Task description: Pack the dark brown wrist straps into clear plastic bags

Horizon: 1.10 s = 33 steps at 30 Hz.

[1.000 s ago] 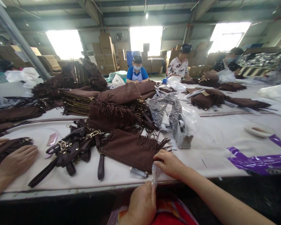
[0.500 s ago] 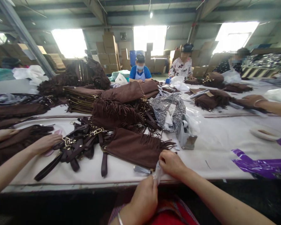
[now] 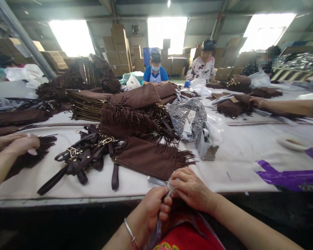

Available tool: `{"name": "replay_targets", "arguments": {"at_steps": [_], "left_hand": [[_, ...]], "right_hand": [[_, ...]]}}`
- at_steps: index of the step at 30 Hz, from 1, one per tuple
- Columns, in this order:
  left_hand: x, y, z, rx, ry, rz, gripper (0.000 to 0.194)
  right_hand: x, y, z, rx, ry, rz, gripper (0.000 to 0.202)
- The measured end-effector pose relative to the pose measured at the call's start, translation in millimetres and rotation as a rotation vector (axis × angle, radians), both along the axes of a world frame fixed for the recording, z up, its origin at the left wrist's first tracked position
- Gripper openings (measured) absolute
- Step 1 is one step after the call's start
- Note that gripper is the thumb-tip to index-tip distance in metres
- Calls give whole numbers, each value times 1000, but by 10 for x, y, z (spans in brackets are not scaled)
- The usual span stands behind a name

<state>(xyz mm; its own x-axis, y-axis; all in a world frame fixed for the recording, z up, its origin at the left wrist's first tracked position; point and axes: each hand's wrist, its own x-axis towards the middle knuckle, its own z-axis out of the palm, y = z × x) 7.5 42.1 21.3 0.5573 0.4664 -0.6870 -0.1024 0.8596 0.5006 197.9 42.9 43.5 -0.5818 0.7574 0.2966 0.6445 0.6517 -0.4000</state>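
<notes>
At the table's front edge, my left hand [image 3: 156, 205] is closed round a thin translucent plastic strip [image 3: 156, 234] that hangs down below it. My right hand [image 3: 189, 187] pinches the same plastic just above, close to the near corner of a brown fringed bag [image 3: 148, 158]. That bag lies flat, its fringe pointing right and a wrist strap [image 3: 115, 176] at its left end. Dark straps with gold clasps [image 3: 80, 156] are heaped to its left. Behind it rises a stack of brown bags [image 3: 131, 100].
A tape dispenser [image 3: 208, 146] stands right of the bag by a speckled grey cloth [image 3: 186, 118]. Purple plastic [image 3: 284, 173] and a tape roll [image 3: 293, 142] lie right. Another person's hands [image 3: 18, 144] work at left; another arm [image 3: 284, 106] reaches in at right.
My left hand has turned and pulled the plastic down toward my lap; my right hand has come closer to it. The neighbour's hand at left moved away from the straps; the right arm reached further in.
</notes>
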Motion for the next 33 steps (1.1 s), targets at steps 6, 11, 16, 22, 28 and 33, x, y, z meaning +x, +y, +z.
{"name": "replay_targets", "arguments": {"at_steps": [6,11,16,22,28,33], "left_hand": [[79,-171,13,461,332,-48,26],[86,-261,-36,1060,570,-82,25],[101,-260,-83,1050,656,-99,29],[100,-240,-64,509,390,-175,41],[-64,-126,-42,-15,-165,-24,25],[-67,-92,-89,-230,-277,-6,29]], "right_hand": [[-72,61,-112,-29,-96,19,13],[-75,123,-39,-68,-167,15,7],[-84,180,-29,-54,-198,95,8],[-57,161,-143,-18,-104,121,13],[-50,114,-225,43,-40,142,17],[-48,65,-250,68,-80,129,19]]}}
